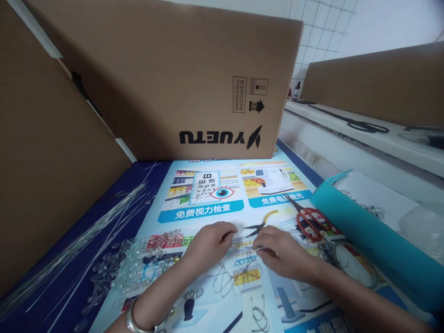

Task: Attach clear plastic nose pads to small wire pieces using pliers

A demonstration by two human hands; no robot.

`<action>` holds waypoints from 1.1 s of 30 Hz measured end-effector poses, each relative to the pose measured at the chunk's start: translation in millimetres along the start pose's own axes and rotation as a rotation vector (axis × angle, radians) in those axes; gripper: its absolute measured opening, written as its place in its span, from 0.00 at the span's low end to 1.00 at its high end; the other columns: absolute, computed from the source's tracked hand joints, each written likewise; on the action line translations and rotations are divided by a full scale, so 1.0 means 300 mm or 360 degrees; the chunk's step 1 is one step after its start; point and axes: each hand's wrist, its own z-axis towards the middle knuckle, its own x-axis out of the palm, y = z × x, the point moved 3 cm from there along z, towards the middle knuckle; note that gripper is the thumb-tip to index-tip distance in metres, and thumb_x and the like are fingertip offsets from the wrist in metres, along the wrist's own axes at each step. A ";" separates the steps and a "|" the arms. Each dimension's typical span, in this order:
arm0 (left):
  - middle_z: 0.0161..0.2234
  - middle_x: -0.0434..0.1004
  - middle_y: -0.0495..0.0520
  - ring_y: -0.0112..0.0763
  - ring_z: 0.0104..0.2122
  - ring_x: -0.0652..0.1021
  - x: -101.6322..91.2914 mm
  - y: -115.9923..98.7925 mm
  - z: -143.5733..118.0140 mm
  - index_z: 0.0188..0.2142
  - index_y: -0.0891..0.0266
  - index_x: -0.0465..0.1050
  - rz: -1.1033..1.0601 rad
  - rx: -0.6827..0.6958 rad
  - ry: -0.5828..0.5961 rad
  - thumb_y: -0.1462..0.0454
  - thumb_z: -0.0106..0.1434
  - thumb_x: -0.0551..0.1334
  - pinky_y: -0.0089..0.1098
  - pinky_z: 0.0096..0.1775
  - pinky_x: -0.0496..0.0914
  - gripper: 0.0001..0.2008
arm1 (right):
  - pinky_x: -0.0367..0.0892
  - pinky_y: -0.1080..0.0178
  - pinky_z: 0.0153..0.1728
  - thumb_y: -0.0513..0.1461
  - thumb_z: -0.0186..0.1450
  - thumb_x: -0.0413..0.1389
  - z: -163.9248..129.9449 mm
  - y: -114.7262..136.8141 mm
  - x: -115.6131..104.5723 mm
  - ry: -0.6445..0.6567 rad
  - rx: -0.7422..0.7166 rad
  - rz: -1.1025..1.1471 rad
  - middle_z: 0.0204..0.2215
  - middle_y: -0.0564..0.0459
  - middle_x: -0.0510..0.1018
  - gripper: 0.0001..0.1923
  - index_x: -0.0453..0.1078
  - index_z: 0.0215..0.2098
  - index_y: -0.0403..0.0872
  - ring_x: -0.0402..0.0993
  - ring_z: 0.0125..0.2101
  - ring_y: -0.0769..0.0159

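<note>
My left hand (215, 243) is closed in a pinch on thin wire above the printed sheet. Opposite it, my right hand (282, 254) also pinches the wire, thumb and fingers together. Between and below both hands hangs a shape of looped thin wire (236, 273), its loops spread like petals. Pliers (262, 224) with a yellow handle lie just beyond my right hand. To the right rest scissors (308, 224) with red handles. A smaller bent piece of wire (259, 314) lies nearer to me. The exact wire ends inside my fingertips are hidden.
Many clear beads (128, 263) are scattered at the left, beside a bundle of long thin wires (86, 240). A coil of wire (354, 263) lies at right, next to a teal box (374, 236) holding wire pieces. Cardboard (166, 78) walls off the back.
</note>
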 end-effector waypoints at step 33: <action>0.21 0.69 0.45 0.27 0.22 0.68 -0.008 0.001 -0.003 0.29 0.58 0.68 -0.0006 -0.0236 0.0169 0.66 0.57 0.51 0.25 0.24 0.55 0.08 | 0.45 0.65 0.25 0.34 0.56 0.49 -0.018 0.012 0.028 0.0297 0.0316 -0.0426 0.24 0.55 0.70 0.04 0.63 0.24 0.46 0.62 0.27 0.69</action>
